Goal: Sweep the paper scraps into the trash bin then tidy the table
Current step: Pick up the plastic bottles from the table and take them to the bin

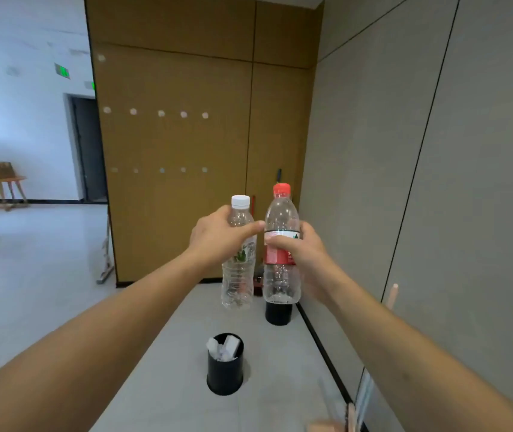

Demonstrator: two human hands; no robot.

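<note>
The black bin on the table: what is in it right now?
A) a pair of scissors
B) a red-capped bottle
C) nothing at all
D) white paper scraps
D: the head view shows crumpled white paper scraps sitting inside the black bin, while both bottles are held up in the hands.

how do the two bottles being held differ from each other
The white-capped bottle has a white cap and a green-leaf label; the red-capped bottle has a red cap and a red label. The white-capped one looks slimmer and sits lower. The left hand grips the white-capped bottle, the right hand the red-capped. Both are clear plastic, upright and lifted above the table.
</note>
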